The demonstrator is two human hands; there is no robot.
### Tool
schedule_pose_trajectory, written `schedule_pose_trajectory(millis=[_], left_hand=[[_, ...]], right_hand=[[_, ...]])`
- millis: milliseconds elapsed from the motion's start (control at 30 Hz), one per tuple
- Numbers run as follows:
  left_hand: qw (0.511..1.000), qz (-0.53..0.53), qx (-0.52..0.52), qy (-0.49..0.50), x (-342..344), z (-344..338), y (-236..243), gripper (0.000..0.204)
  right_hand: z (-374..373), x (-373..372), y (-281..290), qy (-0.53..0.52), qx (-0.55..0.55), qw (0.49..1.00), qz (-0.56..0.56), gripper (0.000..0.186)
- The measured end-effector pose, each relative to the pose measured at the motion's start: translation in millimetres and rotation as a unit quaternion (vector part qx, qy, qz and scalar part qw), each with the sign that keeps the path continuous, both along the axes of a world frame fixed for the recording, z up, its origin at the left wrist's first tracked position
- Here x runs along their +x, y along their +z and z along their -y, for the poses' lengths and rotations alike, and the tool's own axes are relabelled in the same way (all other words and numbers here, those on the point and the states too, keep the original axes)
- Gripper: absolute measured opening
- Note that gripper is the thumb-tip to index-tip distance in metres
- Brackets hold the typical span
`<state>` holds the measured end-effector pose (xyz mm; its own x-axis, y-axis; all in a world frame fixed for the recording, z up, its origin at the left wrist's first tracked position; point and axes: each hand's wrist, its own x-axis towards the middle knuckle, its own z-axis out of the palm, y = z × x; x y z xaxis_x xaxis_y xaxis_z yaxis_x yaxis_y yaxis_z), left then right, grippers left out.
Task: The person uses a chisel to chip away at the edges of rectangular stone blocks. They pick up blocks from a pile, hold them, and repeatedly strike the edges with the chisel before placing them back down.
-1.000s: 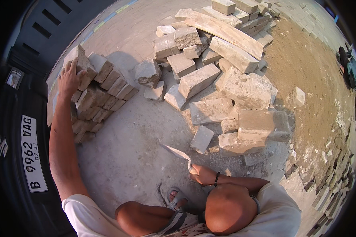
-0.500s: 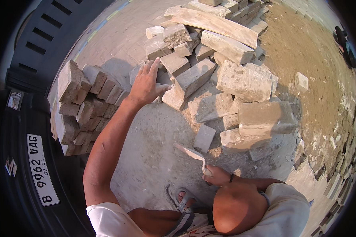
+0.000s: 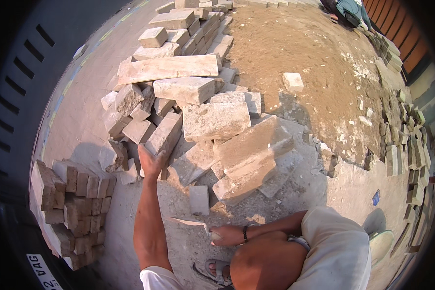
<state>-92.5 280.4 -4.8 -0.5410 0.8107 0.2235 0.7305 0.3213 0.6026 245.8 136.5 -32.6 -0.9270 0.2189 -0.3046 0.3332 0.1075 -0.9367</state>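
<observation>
Oblong concrete block (image 3: 168,130) meets the left hand (image 3: 151,163)

At far left stands a stepped stack of blocks (image 3: 81,210); the left hand has since moved from there to the loose pile (image 3: 216,120), so the work now centres on that pile. Thumb and fingers spread about the near end of the oblong concrete block, lying slantwise at the pile's left side; whether they have closed on it, I cannot tell. Farther right, the right hand (image 3: 227,236) has its fingers wrapped around a trowel (image 3: 186,221), blade pointing left.
</observation>
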Motion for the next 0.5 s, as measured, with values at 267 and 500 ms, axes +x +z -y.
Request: schedule_pose_trajectory(millis=[267, 500], left_hand=[[0.996, -0.062, -0.059, 0.003, 23, 63, 96, 0.071], [0.986, -0.047, -0.158, 0.023, 16, 147, 199, 0.075]], right_hand=[[4, 2, 23, 0.092, -0.022, 0.995, 0.031, 0.044], [4, 6, 22, 0.181, 0.076, 0.966, 0.166, 0.058]])
